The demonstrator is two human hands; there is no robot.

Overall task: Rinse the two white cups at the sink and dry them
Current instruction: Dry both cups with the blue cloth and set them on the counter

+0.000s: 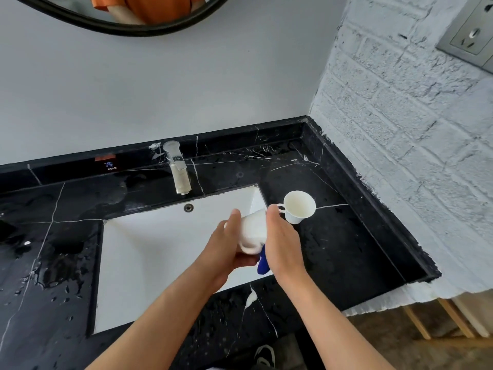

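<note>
Left hand (pixel 226 247): fingers wrapped round a white cup (pixel 252 232), held over the sink (pixel 160 249).
Right hand (pixel 282 244): fingers pinch a blue cloth (pixel 262 263) against that cup.
Other cup (pixel 298 206): stands alone on the black table (pixel 333 249), right of the sink.
Tap (pixel 177 166): behind the sink.

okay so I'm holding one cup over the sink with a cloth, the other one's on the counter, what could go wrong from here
1. The white cup is held between the left hand and right hand above the hard sink; a slip could chip it.
2. The second cup sits on the counter close to your right hand, so a stray move might knock it over.
3. The counter looks wet on the left, so set cups down carefully.
</note>
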